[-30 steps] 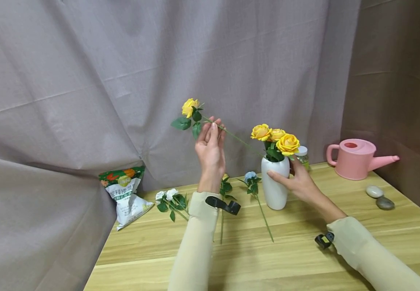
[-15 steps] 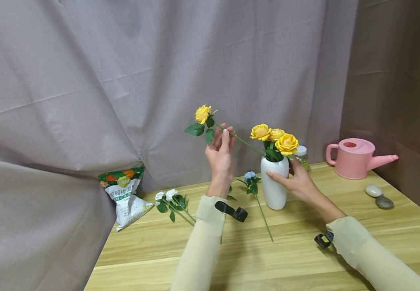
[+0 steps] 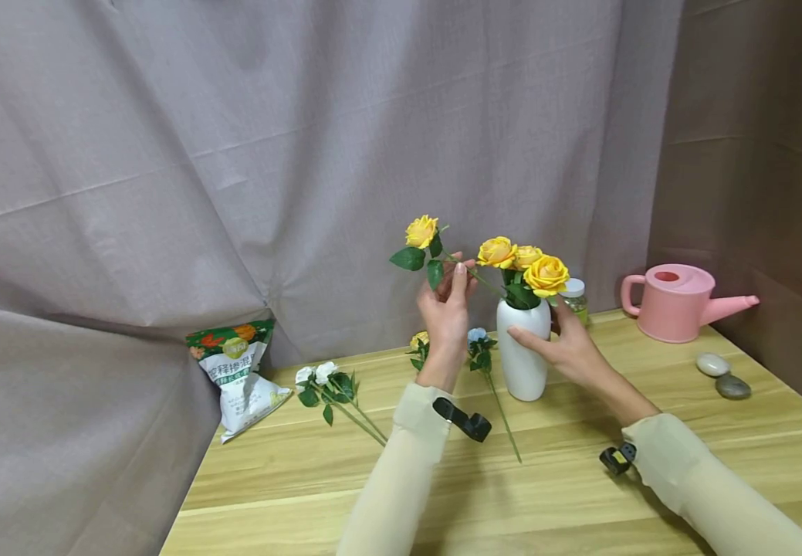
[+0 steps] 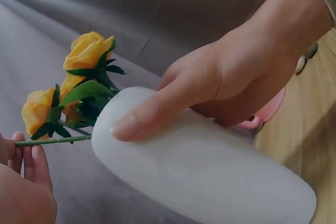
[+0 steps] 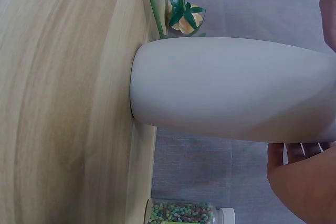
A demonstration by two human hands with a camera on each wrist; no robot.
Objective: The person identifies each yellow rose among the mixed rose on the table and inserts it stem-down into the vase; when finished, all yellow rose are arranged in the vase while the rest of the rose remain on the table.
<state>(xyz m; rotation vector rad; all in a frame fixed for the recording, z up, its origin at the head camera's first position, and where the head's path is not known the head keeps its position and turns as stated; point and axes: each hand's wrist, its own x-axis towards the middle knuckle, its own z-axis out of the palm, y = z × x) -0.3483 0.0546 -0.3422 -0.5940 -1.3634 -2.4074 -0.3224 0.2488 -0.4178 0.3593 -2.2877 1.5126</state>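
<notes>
My left hand (image 3: 448,305) pinches the green stem of a yellow rose (image 3: 421,232), whose bloom leans out to the left. In the left wrist view its stem (image 4: 52,141) runs into the mouth of a white vase (image 4: 210,166). Around the upper part of that vase, upright on the table, my right hand (image 3: 567,344) holds on, thumb across the front and fingers behind. Several yellow roses (image 3: 546,276) stand in the vase, their lower stems hidden inside it.
White roses (image 3: 324,374), a blue flower (image 3: 478,337) and another yellow flower (image 3: 420,340) lie on the wooden table (image 3: 289,479). A printed bag (image 3: 239,378) leans at the left. Behind the vase is a lidded jar (image 3: 574,300); rightward, a pink watering can (image 3: 677,305) and two stones (image 3: 732,386).
My left hand has moved right and down toward the vase, sliding the rose's stem further into its mouth. My right hand stays in place on the vase.
</notes>
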